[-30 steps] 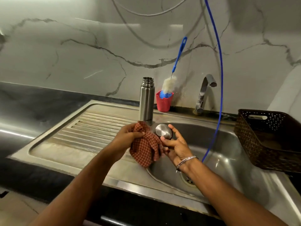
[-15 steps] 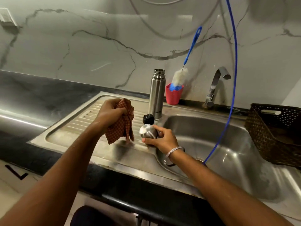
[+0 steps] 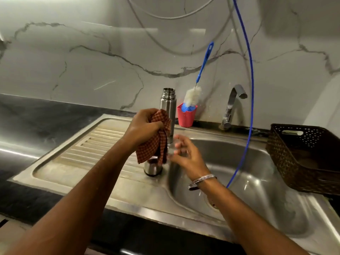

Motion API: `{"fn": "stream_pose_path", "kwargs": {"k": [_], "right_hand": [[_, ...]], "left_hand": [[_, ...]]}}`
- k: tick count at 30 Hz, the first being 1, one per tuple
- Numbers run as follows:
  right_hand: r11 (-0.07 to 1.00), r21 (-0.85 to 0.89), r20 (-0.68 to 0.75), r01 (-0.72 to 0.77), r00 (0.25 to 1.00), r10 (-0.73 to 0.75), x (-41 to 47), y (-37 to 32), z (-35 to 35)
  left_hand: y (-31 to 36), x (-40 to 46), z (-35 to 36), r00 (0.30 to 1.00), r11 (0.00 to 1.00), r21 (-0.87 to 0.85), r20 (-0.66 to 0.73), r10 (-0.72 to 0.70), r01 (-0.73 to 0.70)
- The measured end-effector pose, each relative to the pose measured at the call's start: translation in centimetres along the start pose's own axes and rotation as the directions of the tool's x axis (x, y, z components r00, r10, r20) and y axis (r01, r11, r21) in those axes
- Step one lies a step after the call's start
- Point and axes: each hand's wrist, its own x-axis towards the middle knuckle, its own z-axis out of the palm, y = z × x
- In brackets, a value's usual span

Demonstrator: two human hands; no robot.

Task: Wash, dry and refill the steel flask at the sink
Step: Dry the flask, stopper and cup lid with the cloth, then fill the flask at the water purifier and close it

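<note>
The flask [image 3: 168, 105] at frame centre is polished, glossy steel. The sink [image 3: 257, 181] is brushed steel, stained dull on its ribbed drainer. The checked cloth [image 3: 156, 142] is woven fabric, the red cup [image 3: 186, 116] smooth plastic, and the wall [image 3: 92, 61] glossy veined marble.

We count one steel flask [image 3: 168, 107] standing uncapped on the sink [image 3: 77, 162], and one steel cap [image 3: 152, 169] on the drainboard. There is one checked cloth [image 3: 156, 138], one red cup [image 3: 186, 116] with one bottle brush [image 3: 193, 94] in it, one tap [image 3: 232, 105], one blue hose [image 3: 250, 100] and one brown basket [image 3: 303, 161]. Two hands show: one left hand [image 3: 145, 126], one right hand [image 3: 187, 155], with one bangle [image 3: 202, 179] at the right wrist.
</note>
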Motion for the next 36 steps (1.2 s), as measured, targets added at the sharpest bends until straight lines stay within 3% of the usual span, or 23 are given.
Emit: {"fn": "stream_pose_path", "kwargs": {"k": [3, 7, 10, 12, 15, 19, 22, 25, 27, 30, 33, 36], "right_hand": [[0.994, 0.099, 0.071, 0.038, 0.996, -0.045, 0.9, -2.8, -2.2], [0.987, 0.157, -0.249, 0.039, 0.969, 0.001, 2.3, -5.3, -8.1], [1.000, -0.006, -0.386, -0.003, 0.923, 0.000, 1.5, -5.6, -15.6], [0.982, -0.179, -0.469, -0.067, 0.883, -0.025, 0.4, -5.4, -20.8], [0.855, -0.444, -0.589, -0.267, 0.807, -0.053, -1.1, -5.5, -27.9], [0.573, -0.554, -0.674, -0.604, 0.729, 0.118, -2.5, -6.1, -34.3], [0.408, -0.584, -0.693, -0.701, 0.693, 0.199, -3.0, -5.4, -36.1], [0.339, -0.582, -0.731, -0.739, 0.658, 0.181, -2.9, -4.7, -36.4], [0.325, -0.613, -0.736, -0.721, 0.670, 0.099, -2.2, -4.6, -35.6], [0.443, -0.708, -0.663, -0.551, 0.735, -0.145, 0.0, -4.7, -32.3], [0.646, -0.741, -0.516, -0.183, 0.771, -0.374, 4.0, -5.1, -25.7], [0.774, -0.619, -0.345, 0.136, 0.837, -0.424, 8.1, -5.3, -16.8]], "left_hand": [[2.5, 1.9, 2.5, 0.988, 0.996, -0.068, 0.143, 0.062, -0.053], [5.0, 4.5, 6.4, 0.889, 0.953, -0.289, 0.407, 0.211, -0.093], [7.5, 5.9, 11.5, 0.826, 0.959, -0.261, 0.511, 0.237, -0.114], [9.4, 6.6, 16.4, 0.840, 0.960, -0.231, 0.480, 0.252, -0.156], [12.2, 7.1, 24.3, 0.845, 0.954, -0.229, 0.454, 0.282, -0.195], [14.7, 6.7, 32.9, 0.819, 0.960, -0.159, 0.502, 0.279, -0.230], [14.7, 5.4, 36.2, 0.785, 0.968, -0.121, 0.567, 0.248, -0.218], [13.5, 4.8, 37.8, 0.776, 0.975, -0.102, 0.591, 0.220, -0.199], [12.6, 4.8, 37.4, 0.807, 0.966, -0.113, 0.531, 0.258, -0.234], [11.5, 4.4, 33.5, 0.862, 0.924, -0.145, 0.335, 0.381, -0.353], [8.1, 5.3, 26.1, 0.917, 0.910, -0.116, -0.017, 0.398, -0.397], [4.1, 7.0, 16.8, 0.836, 0.887, -0.164, -0.443, 0.325, -0.431]]}}
